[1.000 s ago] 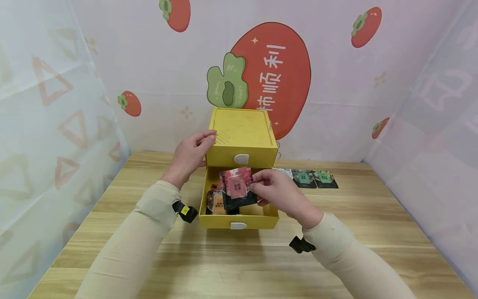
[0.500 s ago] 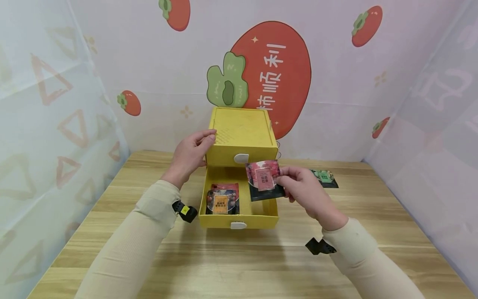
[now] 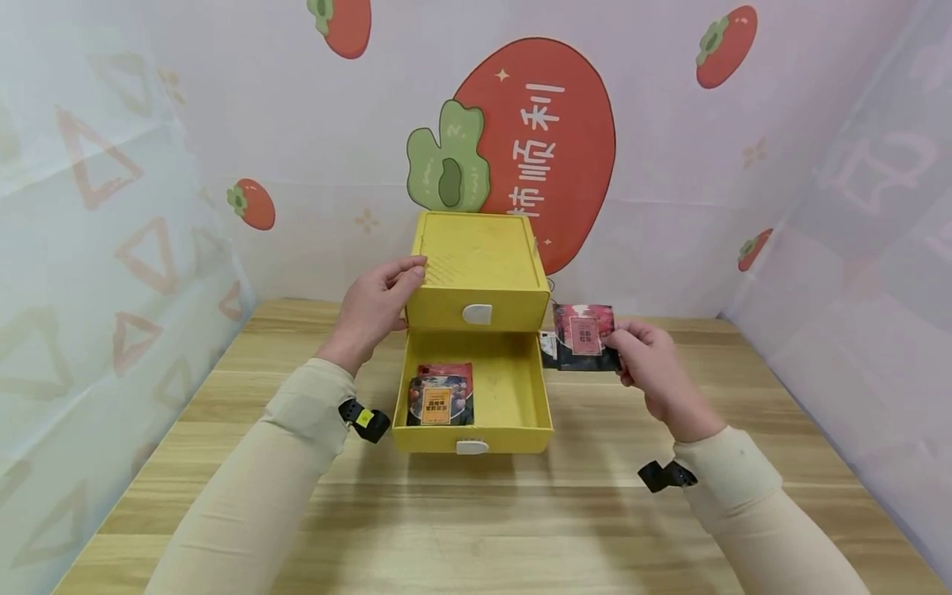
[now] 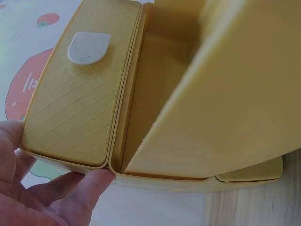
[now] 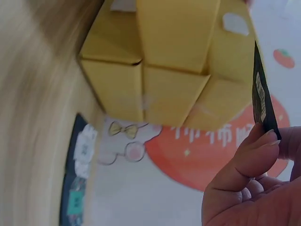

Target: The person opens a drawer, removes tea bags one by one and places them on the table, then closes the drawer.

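Holds the pink-labelled packet (image 3: 585, 339) in a narrow pinch by its right edge, between thumb and fingers of the right hand (image 3: 658, 368), to the right of the yellow box (image 3: 483, 252). Seems raised off the table (image 3: 476, 529), judging by the right wrist view. Marks the chief change here: a second ago, above the lower drawer (image 3: 513, 388); now, out beyond its right wall. By judgement, makes for one packet fewer inside and brings the held one close to those outside.

Leaves, in the pulled-out lower drawer at the box's front, an orange-labelled packet (image 3: 442, 405) overlapping a red packet (image 3: 463, 370), both toward the left wall. Hides all but the left part of a pale packet (image 3: 548, 349) lying right of the box; shows, in the right wrist view, a green-labelled packet (image 5: 75, 202) just beside it, farther from the box.

Keeps the left hand (image 3: 375, 302) at the box's left side, as a second ago, touching with relaxed, slightly bent fingers. Leaves the box's upper drawer (image 3: 439, 312) pushed in.
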Available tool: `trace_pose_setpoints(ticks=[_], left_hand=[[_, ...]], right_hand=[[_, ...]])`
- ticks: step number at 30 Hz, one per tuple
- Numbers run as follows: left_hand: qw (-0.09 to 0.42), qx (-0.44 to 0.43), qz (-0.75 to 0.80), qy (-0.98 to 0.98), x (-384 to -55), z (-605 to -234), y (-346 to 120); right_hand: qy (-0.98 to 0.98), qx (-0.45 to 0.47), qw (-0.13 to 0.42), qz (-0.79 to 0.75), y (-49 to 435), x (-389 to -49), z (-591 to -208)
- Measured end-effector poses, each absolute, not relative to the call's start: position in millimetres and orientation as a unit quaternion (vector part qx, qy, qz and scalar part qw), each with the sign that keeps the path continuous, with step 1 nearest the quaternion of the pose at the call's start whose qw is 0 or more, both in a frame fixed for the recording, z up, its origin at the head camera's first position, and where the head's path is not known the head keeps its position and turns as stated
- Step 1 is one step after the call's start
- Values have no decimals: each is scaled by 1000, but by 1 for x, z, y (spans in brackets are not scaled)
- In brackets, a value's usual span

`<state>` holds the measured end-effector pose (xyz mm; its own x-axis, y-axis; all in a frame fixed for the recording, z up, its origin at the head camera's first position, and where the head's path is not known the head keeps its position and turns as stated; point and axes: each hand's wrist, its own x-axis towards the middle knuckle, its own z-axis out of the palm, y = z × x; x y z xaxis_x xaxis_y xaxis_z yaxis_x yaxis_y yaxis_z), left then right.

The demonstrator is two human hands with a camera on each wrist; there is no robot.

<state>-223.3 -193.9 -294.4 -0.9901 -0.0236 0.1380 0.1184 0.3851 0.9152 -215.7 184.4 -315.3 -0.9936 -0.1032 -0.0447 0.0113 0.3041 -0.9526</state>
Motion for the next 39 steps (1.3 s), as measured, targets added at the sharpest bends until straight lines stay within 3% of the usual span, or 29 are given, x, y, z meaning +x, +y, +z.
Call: trace_pose_setpoints(ticks=[11,39], left_hand=[[65,-26,-551,-832,-224,-295,-194],[64,-26,-552,-831,-225,-296,-194]], right_hand=[[862,2,108,-495,202,-243,-355],[904,9,163,-394,187,-259,-408]])
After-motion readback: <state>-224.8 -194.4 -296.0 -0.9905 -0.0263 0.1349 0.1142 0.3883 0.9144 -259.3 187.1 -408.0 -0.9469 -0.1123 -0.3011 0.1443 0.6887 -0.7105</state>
